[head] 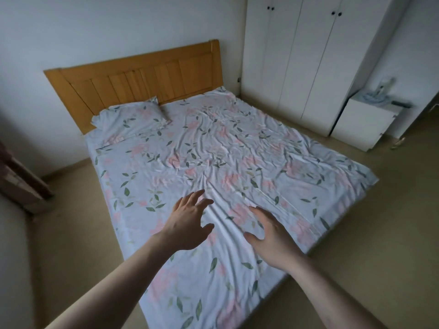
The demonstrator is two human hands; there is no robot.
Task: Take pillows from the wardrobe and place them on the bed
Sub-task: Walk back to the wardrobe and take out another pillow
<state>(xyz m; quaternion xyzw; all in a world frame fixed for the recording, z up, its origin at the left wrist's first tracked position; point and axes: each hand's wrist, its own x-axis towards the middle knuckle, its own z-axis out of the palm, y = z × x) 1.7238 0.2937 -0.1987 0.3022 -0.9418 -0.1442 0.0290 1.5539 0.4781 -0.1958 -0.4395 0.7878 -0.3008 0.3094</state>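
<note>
The bed (297, 167) fills the middle of the view, covered by a wrinkled white sheet with pink flowers and green leaves. One pillow (133, 117) in the same print lies at the left of the wooden headboard (133, 77). The white wardrobe (297, 55) stands at the back right, all doors closed. My left hand (187, 224) and my right hand (270, 236) hover over the foot of the bed, fingers spread, holding nothing.
A low white cabinet (365, 124) with cloth and a dark object on top stands right of the wardrobe. A dark wooden piece of furniture (21, 176) sits at the left wall. Beige floor surrounds the bed on both sides.
</note>
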